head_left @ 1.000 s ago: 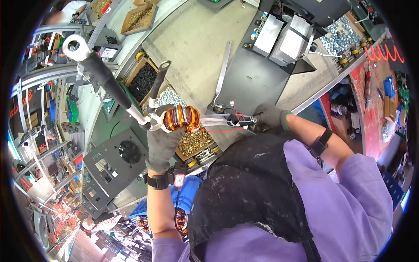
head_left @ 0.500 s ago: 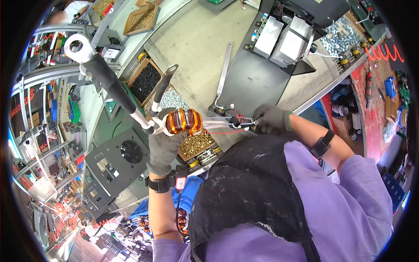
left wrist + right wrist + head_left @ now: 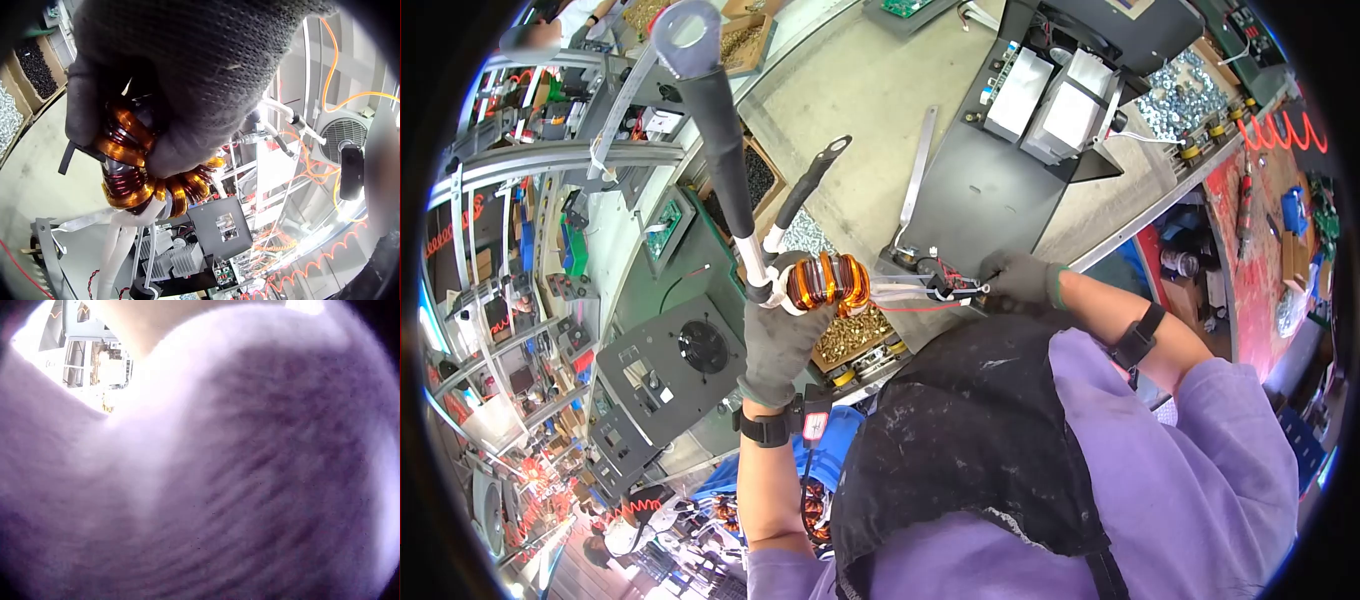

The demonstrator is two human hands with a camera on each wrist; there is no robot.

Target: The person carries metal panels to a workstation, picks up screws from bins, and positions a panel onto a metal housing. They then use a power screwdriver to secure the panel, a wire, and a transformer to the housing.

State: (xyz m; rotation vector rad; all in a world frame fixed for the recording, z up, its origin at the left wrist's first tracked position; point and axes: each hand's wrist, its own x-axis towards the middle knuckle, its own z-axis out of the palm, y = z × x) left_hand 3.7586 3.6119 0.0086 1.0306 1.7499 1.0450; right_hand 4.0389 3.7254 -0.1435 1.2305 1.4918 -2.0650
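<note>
Grey workbench (image 3: 850,90) spreads under the person, with a black chassis plate (image 3: 990,190) on it and a tray of brass screws (image 3: 850,335) at its near edge. The left hand (image 3: 778,335), in a grey glove, grips the copper-wound coil (image 3: 828,281) above this tray, fingers and thumb closed round the ring. In the left wrist view the glove wraps the windings from above. Two thick black cables (image 3: 715,120) stand up from the coil, each ending in a ring lug. From the other side of the coil, white sleeved leads (image 3: 900,290) run level to the right hand (image 3: 1020,278), which pinches the thin wires (image 3: 948,287) at their end, just beside the corner of the plate. The right wrist view gives only blurred purple cloth, so this pinch is judged from the head view alone. For this step it seems best to hold the coil quiet, to give the thin wires only a gentle, straight tension, and to watch that the tall cables do not swing and twist the coil.
</note>
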